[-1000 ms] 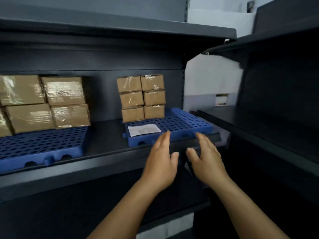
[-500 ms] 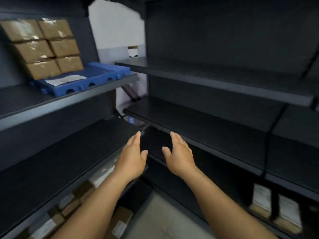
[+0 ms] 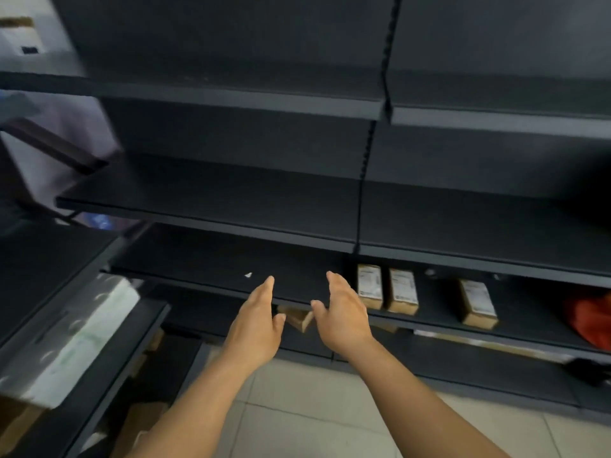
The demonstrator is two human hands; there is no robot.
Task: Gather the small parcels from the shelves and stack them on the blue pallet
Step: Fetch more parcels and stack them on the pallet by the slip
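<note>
Three small brown parcels with white labels stand on a low dark shelf [image 3: 439,320]: two side by side [image 3: 370,285] [image 3: 402,290] and one further right [image 3: 477,302]. Another brown parcel [image 3: 297,317] shows on a lower level between my hands. My left hand [image 3: 256,325] and my right hand [image 3: 344,317] are both held out in front of me, fingers straight, holding nothing, just left of the parcels. The blue pallet is out of view.
Dark bare shelves [image 3: 231,206] fill the upper view. A white wrapped bundle [image 3: 76,335] lies on the left unit, with brown boxes [image 3: 139,424] below it. A red object [image 3: 591,319] sits at the far right. Pale floor tiles [image 3: 314,408] lie beneath.
My view has swung right and down, away from the blue pallet with stacked parcels, to the lower shelves of the other unit. Both hands stay held out and hold nothing.
</note>
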